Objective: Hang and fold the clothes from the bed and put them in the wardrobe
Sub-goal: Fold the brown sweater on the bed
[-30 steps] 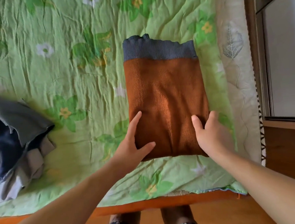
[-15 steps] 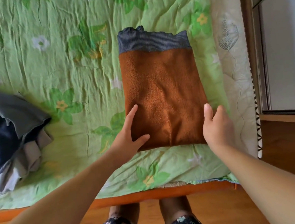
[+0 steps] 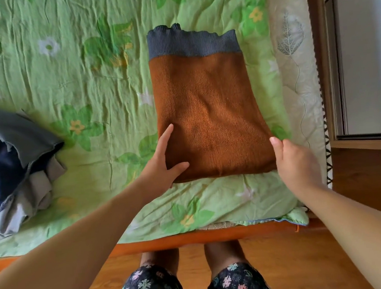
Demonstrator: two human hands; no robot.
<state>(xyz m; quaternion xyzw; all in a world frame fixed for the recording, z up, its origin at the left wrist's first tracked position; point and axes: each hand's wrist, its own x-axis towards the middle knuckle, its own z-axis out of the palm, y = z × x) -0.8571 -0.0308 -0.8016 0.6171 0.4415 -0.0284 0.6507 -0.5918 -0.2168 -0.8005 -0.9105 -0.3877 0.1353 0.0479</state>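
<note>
While the folded rust-brown sweater (image 3: 207,110) lies flat on the bed's green flowered cover (image 3: 87,84), grey ribbed hem farthest from me, my left hand (image 3: 161,163) rests open on its near left corner, fingers straight and thumb spread across the cloth. My right hand (image 3: 294,163) touches the near right corner; I cannot tell whether its hidden fingers grip. A pile of dark clothes (image 3: 14,164) lies well left of my left hand.
</note>
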